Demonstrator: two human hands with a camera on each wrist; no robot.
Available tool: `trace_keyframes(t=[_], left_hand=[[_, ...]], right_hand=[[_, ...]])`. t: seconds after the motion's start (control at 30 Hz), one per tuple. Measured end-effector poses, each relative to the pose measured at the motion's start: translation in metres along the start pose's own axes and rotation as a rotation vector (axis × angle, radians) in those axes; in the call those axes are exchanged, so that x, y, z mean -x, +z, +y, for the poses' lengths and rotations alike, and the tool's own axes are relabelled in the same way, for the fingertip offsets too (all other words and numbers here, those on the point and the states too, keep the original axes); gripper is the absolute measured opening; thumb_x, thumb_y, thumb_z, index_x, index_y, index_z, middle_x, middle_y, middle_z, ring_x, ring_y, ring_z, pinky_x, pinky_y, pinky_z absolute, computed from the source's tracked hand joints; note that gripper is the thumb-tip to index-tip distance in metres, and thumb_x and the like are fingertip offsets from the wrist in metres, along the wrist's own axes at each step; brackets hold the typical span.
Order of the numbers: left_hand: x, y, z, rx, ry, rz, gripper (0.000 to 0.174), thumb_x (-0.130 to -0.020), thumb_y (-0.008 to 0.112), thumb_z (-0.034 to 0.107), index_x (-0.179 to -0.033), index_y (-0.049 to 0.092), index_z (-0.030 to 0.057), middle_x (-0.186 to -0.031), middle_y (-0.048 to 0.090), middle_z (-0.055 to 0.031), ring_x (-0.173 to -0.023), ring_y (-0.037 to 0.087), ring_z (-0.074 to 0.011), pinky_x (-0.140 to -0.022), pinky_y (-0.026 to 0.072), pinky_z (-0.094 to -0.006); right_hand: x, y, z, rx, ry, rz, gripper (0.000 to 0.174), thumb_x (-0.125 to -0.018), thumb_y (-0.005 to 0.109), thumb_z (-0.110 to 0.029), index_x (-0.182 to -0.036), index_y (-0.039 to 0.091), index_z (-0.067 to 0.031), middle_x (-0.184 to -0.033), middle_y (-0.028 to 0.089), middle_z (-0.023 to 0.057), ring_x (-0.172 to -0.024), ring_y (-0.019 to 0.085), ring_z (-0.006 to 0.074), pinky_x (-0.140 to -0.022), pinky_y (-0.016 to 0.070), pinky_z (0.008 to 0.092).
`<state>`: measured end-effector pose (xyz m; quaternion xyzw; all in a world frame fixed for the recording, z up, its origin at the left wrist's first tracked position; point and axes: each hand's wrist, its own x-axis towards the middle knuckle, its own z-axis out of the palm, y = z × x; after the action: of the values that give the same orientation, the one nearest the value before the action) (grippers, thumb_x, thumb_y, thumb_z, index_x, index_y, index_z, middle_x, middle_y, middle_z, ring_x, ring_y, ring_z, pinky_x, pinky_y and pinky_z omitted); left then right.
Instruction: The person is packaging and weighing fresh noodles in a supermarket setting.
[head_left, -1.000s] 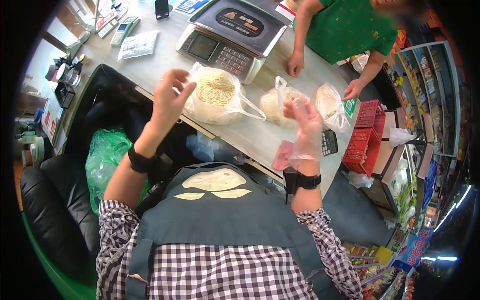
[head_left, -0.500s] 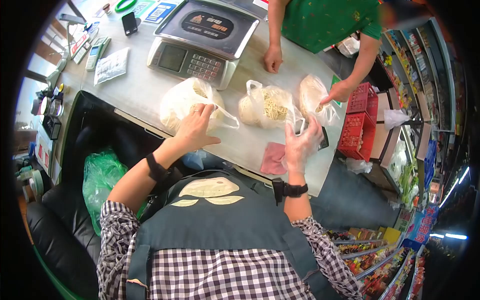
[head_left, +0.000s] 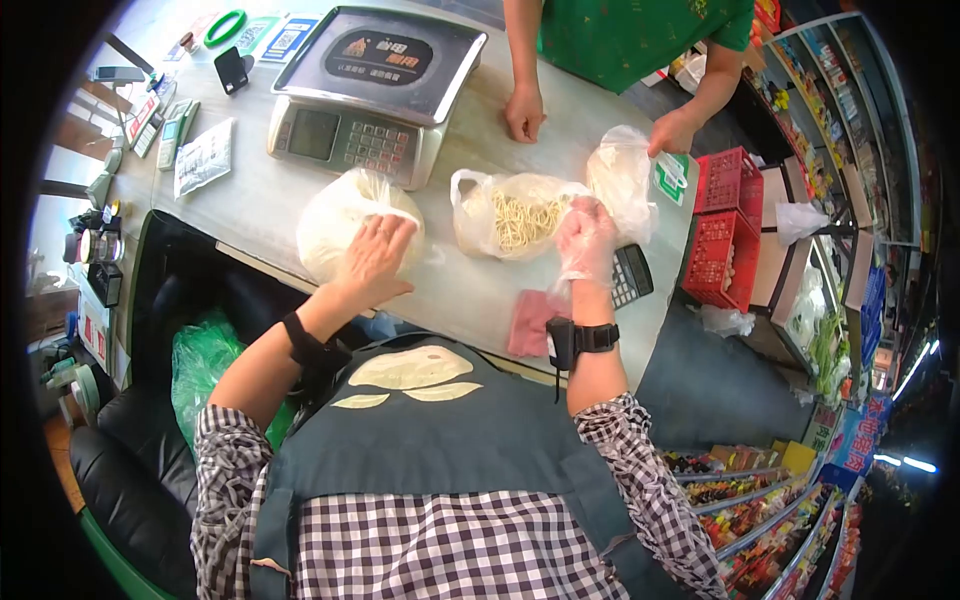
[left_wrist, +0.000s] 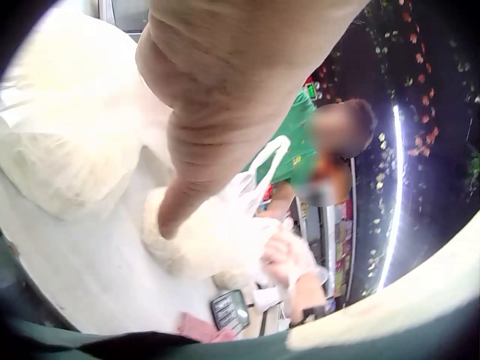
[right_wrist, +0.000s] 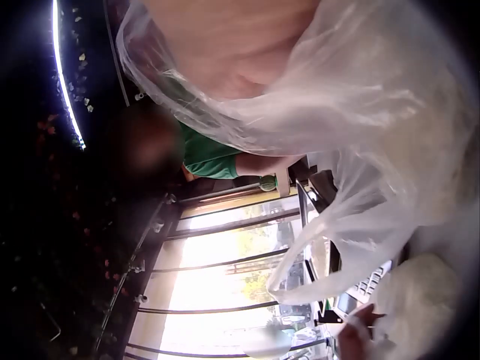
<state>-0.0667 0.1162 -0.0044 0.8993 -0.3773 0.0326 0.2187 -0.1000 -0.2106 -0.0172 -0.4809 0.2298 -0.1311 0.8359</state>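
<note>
Three plastic bags of noodles stand in a row on the counter. My left hand (head_left: 375, 262) rests on the side of the left bag (head_left: 330, 225), its fingers nearly straight. At the right end of the middle bag (head_left: 520, 225), whose noodles show through its opening, my right hand (head_left: 587, 240) in a clear plastic glove pinches the bag's edge with curled fingers. In the right wrist view the glove (right_wrist: 300, 120) and a bag handle (right_wrist: 322, 277) fill much of the picture. The right bag (head_left: 620, 180) is beside the other person's hand (head_left: 677, 130).
A scale (head_left: 370, 90) stands behind the left bag. Near the counter's front edge lie a pink cloth (head_left: 535, 322) and a calculator (head_left: 630, 277). Red crates (head_left: 720, 260) are off to the right. A person in green (head_left: 640, 40) stands across the counter.
My left hand has come down onto the left bag. My right hand has moved to the middle bag and taken hold of its edge. The other person's hand has shifted to the right bag's upper edge.
</note>
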Motion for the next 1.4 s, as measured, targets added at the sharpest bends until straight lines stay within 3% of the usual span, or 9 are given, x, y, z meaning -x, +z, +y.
trace_keyframes(t=[0.13, 0.17, 0.3, 0.4, 0.73, 0.9, 1.07, 1.2, 1.4], left_hand=[[0.003, 0.031, -0.026, 0.231, -0.287, -0.072, 0.021, -0.080, 0.069, 0.013, -0.097, 0.059, 0.0067, -0.078, 0.060, -0.0085, -0.078, 0.061, -0.0341, -0.069, 0.0466, -0.0423], [0.000, 0.027, -0.022, 0.515, -0.315, 0.112, 0.003, -0.088, 0.059, 0.007, -0.091, 0.059, 0.0045, -0.067, 0.057, -0.0043, -0.060, 0.057, -0.0246, -0.056, 0.0429, -0.0320], [-0.017, -0.016, -0.002, 1.090, -0.638, 0.142, 0.012, -0.097, 0.050, 0.011, -0.092, 0.059, 0.0030, -0.067, 0.044, 0.0052, -0.058, 0.035, -0.0031, -0.052, 0.0295, -0.0205], [-0.030, -0.042, 0.019, 1.202, -0.658, 0.275, 0.017, -0.100, 0.047, 0.013, -0.094, 0.059, 0.0025, -0.067, 0.040, 0.0055, -0.058, 0.034, -0.0039, -0.052, 0.0274, -0.0211], [-0.069, -0.040, 0.054, 1.650, -0.408, 0.137, 0.033, -0.098, 0.051, 0.008, -0.130, 0.044, 0.0006, -0.117, 0.059, -0.0091, -0.102, 0.056, -0.0136, -0.091, 0.0456, -0.0292], [-0.091, -0.040, 0.073, 1.734, -0.120, -0.128, 0.062, -0.094, 0.056, 0.006, -0.148, 0.024, 0.0034, -0.148, 0.034, -0.0131, -0.134, 0.040, -0.0266, -0.111, 0.0304, -0.0386], [-0.064, -0.029, 0.049, 1.455, -0.004, -0.254, 0.076, -0.094, 0.062, 0.018, -0.153, 0.017, 0.0024, -0.157, 0.024, -0.0130, -0.143, 0.028, -0.0274, -0.116, 0.0210, -0.0415], [0.002, -0.037, -0.008, 1.503, -0.346, -0.137, 0.044, -0.094, 0.060, 0.014, -0.135, 0.051, -0.0012, -0.136, 0.054, -0.0127, -0.125, 0.052, -0.0231, -0.107, 0.0393, -0.0392], [0.174, 0.043, -0.077, 1.240, -1.151, 0.640, 0.019, -0.090, 0.065, 0.014, -0.106, 0.066, 0.0030, -0.093, 0.067, -0.0021, -0.083, 0.060, -0.0087, -0.072, 0.0466, -0.0231]], right_hand=[[-0.035, 0.020, -0.047, -0.120, -0.005, -0.024, 0.012, -0.092, 0.061, -0.013, -0.088, 0.056, -0.0029, -0.055, 0.039, -0.0034, -0.040, 0.035, 0.0083, -0.037, 0.0277, 0.0254], [-0.046, 0.022, -0.052, -0.037, -0.033, -0.061, 0.014, -0.094, 0.060, -0.015, -0.087, 0.057, -0.0026, -0.054, 0.038, -0.0034, -0.039, 0.035, 0.0086, -0.037, 0.0275, 0.0254], [-0.088, 0.032, -0.068, 0.090, -0.011, -0.176, 0.020, -0.097, 0.057, -0.019, -0.087, 0.058, -0.0020, -0.054, 0.038, -0.0036, -0.039, 0.034, 0.0088, -0.036, 0.0274, 0.0267], [-0.125, 0.045, -0.069, 0.136, 0.024, -0.279, 0.019, -0.098, 0.053, -0.016, -0.086, 0.058, -0.0015, -0.055, 0.039, -0.0038, -0.039, 0.036, 0.0093, -0.037, 0.0290, 0.0264], [-0.180, 0.096, -0.079, 0.203, -0.233, -0.352, 0.017, -0.095, 0.062, -0.020, -0.095, 0.062, -0.0032, -0.066, 0.059, 0.0034, -0.048, 0.048, 0.0079, -0.039, 0.0337, 0.0231], [-0.107, 0.083, -0.101, 0.426, -0.235, -0.346, 0.038, -0.093, 0.064, -0.032, -0.120, 0.061, -0.0049, -0.076, 0.063, 0.0016, -0.053, 0.047, 0.0054, -0.048, 0.0366, 0.0195], [-0.020, 0.044, -0.086, 0.571, -0.155, -0.324, 0.037, -0.094, 0.063, -0.035, -0.113, 0.063, -0.0026, -0.072, 0.059, -0.0014, -0.057, 0.045, 0.0042, -0.052, 0.0360, 0.0199], [0.038, 0.005, -0.041, 0.650, 0.130, -0.273, 0.035, -0.093, 0.064, -0.037, -0.099, 0.065, -0.0022, -0.071, 0.059, -0.0013, -0.059, 0.049, 0.0048, -0.052, 0.0366, 0.0192], [0.083, -0.046, 0.025, 0.655, 0.704, -0.483, 0.033, -0.093, 0.064, -0.033, -0.097, 0.065, -0.0001, -0.069, 0.059, -0.0003, -0.059, 0.052, 0.0065, -0.054, 0.0394, 0.0198]])
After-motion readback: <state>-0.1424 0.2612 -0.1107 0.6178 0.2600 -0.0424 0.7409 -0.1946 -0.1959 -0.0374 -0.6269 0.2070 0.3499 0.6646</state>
